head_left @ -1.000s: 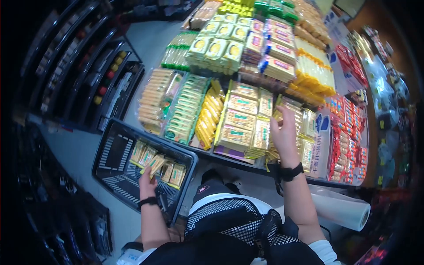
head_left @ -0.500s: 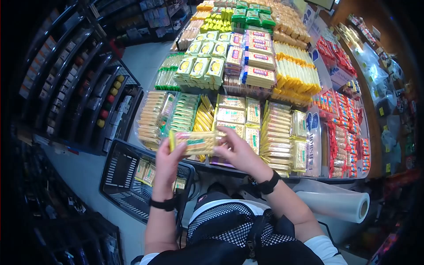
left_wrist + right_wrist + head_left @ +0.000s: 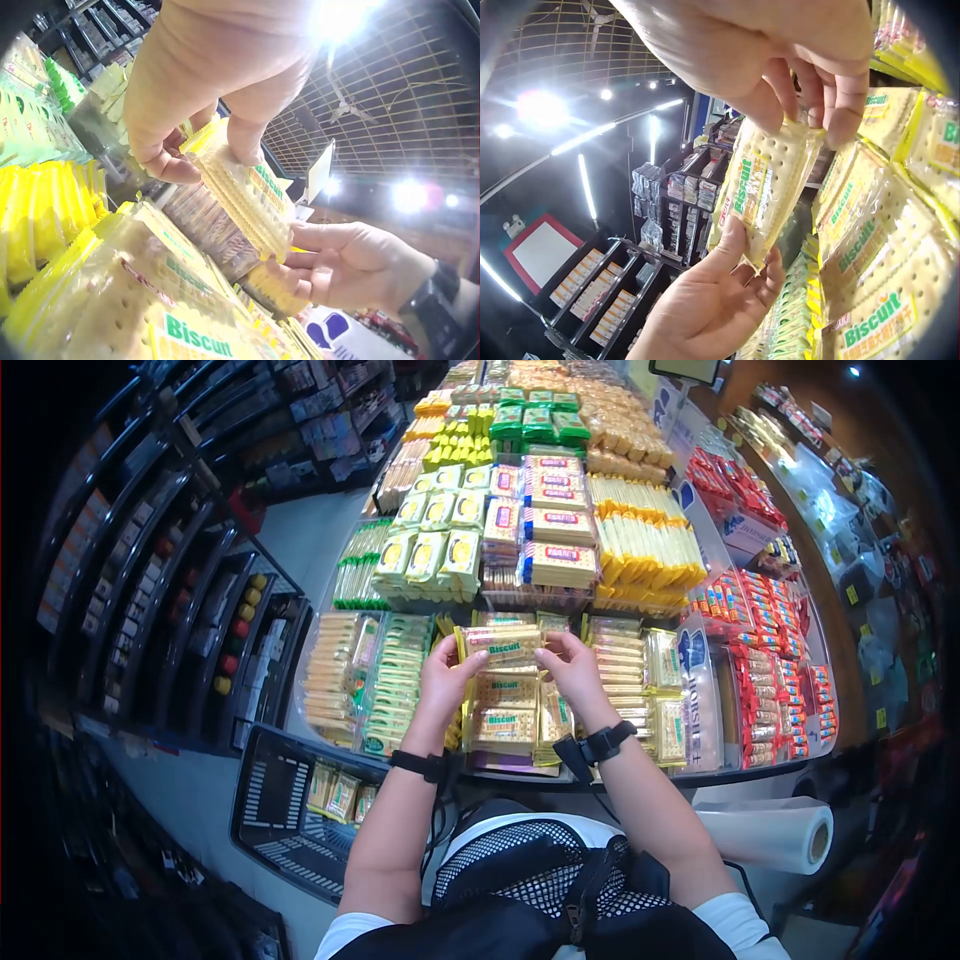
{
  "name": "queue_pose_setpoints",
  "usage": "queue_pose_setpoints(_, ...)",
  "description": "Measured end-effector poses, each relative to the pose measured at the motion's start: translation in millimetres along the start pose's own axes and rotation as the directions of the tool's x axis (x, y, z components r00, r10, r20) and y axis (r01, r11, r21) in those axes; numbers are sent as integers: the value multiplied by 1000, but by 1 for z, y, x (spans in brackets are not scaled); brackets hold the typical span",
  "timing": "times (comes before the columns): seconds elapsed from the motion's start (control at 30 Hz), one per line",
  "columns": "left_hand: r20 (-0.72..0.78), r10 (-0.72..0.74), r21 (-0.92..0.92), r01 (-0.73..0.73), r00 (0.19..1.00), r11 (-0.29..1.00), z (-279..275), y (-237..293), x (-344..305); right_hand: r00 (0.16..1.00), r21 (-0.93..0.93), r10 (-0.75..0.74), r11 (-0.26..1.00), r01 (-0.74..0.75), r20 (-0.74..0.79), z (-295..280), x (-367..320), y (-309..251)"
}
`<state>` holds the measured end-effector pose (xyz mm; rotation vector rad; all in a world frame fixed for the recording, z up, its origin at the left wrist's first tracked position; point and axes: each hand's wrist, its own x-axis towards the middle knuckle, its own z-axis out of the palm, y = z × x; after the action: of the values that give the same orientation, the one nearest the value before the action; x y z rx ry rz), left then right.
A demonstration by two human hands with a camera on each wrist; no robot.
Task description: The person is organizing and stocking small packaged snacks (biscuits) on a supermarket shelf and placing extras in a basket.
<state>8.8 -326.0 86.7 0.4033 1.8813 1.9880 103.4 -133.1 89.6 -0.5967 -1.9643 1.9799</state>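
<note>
"What is the largest thing that you see?"

"The rows of packed biscuits (image 3: 503, 727), which go from the centre to the top of the head frame. The black basket (image 3: 272, 770) is smaller, at the lower left."

"And the hands, how are they?"

"The left hand (image 3: 447, 678) pinches one end of the biscuit pack (image 3: 506, 646), with its thumb on the printed face. The right hand (image 3: 574, 676) grips the opposite end between thumb and fingers. So both are closed on it, and the pack is between them, near the centre of the frame."

"Which hand is nearer to it?"

"Neither one, because both are touching it. From the left hand the pack lies toward the upper right; from the right hand, toward the upper left."

"And its long axis?"

"It runs across the frame from left to right — almost level, with the right end perhaps a little higher. The yellow sealed end (image 3: 461, 644) points to the left. The smallest detail is the green word (image 3: 506, 647) — it reads upright in the head view."
</note>
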Motion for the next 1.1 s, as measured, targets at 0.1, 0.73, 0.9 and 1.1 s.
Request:
queue_pose_setpoints(0.1,-73,-1,52,5,997,999,6,-1,30,993,-71,2,997,-11,-118,2,29,8)
queue_pose_setpoints(0.73,-325,220,597,19,920,802,7,-33,62,983,-577,-140,815,47,-118,12,59,28)
queue_pose_setpoints(0.9,-240,-91,-233,34,966,972,10,-18,42,980,-521,-138,852,45,-141,3,49,19)
queue_pose_setpoints(1.1,-240,-136,-88,117,961,989,5,-37,4,998,-490,30,870,-51,-51,6,23,12)
